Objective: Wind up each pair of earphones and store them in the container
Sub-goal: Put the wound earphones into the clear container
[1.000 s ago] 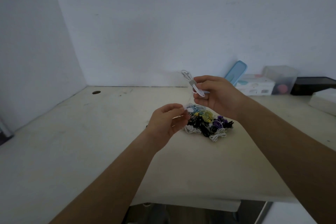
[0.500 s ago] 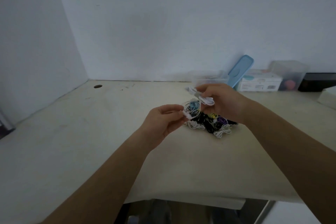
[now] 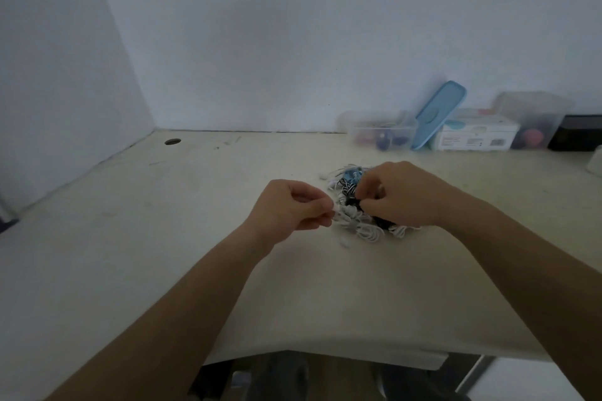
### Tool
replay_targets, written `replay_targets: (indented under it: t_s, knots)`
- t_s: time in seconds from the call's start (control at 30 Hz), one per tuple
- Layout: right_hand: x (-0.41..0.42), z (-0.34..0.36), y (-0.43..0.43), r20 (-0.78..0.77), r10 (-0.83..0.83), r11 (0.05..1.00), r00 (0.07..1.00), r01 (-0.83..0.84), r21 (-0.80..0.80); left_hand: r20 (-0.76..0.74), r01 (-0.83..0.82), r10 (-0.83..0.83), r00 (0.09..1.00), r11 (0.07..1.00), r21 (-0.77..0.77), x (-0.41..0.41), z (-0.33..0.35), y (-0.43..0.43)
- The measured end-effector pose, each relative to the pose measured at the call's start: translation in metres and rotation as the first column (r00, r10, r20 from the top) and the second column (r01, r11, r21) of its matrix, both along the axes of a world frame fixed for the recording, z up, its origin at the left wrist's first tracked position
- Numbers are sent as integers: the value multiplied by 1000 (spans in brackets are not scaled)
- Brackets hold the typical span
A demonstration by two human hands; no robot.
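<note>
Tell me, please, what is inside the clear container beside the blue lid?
Small purple, blue and reddish things, too blurred to name; the blue lid hides the right end of the container.

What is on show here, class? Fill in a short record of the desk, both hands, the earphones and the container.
Surface: pale table against a white wall
Left hand: left hand pinches an end of the white earphones
Right hand: right hand has fingers curled into the earphone pile; grip hidden
Container: clear container at the back, open, a few items inside
Lid: blue lid leaning beside it
Stage: pile lies on the table, not yet stored
</note>
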State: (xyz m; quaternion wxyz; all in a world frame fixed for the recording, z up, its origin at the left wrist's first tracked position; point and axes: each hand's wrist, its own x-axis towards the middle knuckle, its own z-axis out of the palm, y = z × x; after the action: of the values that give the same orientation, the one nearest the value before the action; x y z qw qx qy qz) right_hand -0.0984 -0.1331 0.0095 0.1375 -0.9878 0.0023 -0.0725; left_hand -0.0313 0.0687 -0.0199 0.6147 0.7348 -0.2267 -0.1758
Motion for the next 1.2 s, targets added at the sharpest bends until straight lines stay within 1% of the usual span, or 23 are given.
replay_targets:
  t_s: [0.03,0.1,0.17,0.27,0.3,0.37,0.43,0.5,0.53,0.63,0.67,0.7,0.73,0.8,0.87,1.0,1.2]
  knots:
    - [1,0,3,61,33,996,998,-38,78,-29,7,-8,1000,1000,-22,1,1,-1]
    - [3,-2,10,112,110,966,988,-132,222,-98,23,-32,995,996,-86,3,3,-4]
    - [8,-6,17,156,141,936,978,-182,300,-161,33,-58,985,987,-158,5,5,-7]
    - [15,-12,21,257,66,885,964,-176,431,-228,6,-54,972,978,-209,11,9,-10]
    - [17,-14,21,274,38,853,961,-174,492,-235,-4,-45,971,978,-208,13,10,-11]
    - [21,-15,23,284,10,757,959,-193,625,-231,-20,-24,973,982,-189,17,12,-12]
    - [24,-16,24,285,-3,665,958,-212,717,-194,-26,-2,981,990,-138,21,15,-11]
    - [29,-16,23,261,-30,595,965,-193,781,-94,-57,52,994,997,-43,28,19,-7]
    - [32,-15,22,235,-48,540,971,-173,824,-36,-88,88,995,996,0,33,20,-3]
    - [42,-7,18,142,-53,309,988,-119,944,115,-197,187,976,977,81,50,21,11]
    - [45,-4,17,119,-45,262,992,-103,959,165,-219,199,966,970,110,55,20,16]
    - [48,-2,17,99,-42,252,994,-85,964,211,-225,192,958,964,144,60,19,21]
    - [51,-1,17,78,-40,273,996,-64,960,262,-217,163,951,957,192,63,17,24]
    - [54,-1,18,21,-22,345,1000,-12,939,386,-193,58,921,927,322,68,14,28]
    - [56,-5,20,-37,19,370,999,27,929,466,-185,-48,884,878,441,69,9,27]
    - [56,-17,23,-63,63,345,996,38,938,493,-168,-161,855,813,557,63,-1,22]
    - [55,-27,16,-34,41,331,999,18,944,476,-199,-173,863,749,633,63,-4,17]
